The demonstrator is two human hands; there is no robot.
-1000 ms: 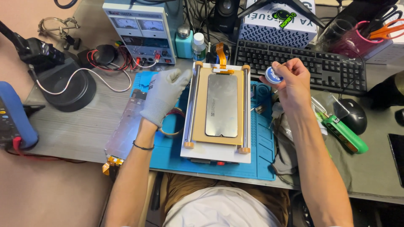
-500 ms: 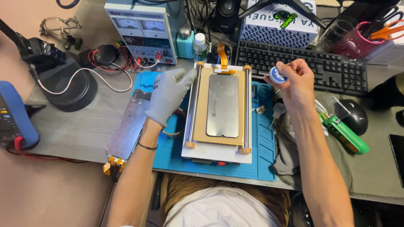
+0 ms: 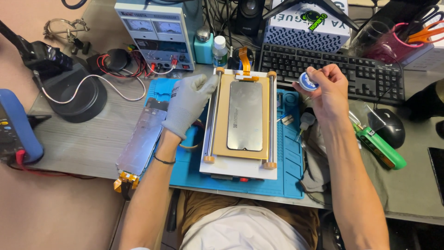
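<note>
A phone screen panel (image 3: 244, 115) lies face down on the tan pad of a white heating plate (image 3: 240, 167), on a blue work mat (image 3: 286, 176). An orange flex cable (image 3: 243, 60) sticks up at the panel's far end. My left hand (image 3: 188, 103), in a grey glove, rests against the plate's left rail with the fingertips near its far corner. My right hand (image 3: 327, 90), bare, holds a small round blue spool (image 3: 307, 81) up above the mat's right side, close to the keyboard.
A metal phone frame (image 3: 141, 141) lies left of the mat. Behind are a bench power supply (image 3: 159, 32), small bottles (image 3: 220, 50) and a black keyboard (image 3: 342, 71). A mouse (image 3: 387, 127) and green tool (image 3: 379, 148) sit right. A multimeter (image 3: 16, 125) is far left.
Both hands stay almost where they were. My right hand has shifted slightly, still holding the spool; the view has moved a little.
</note>
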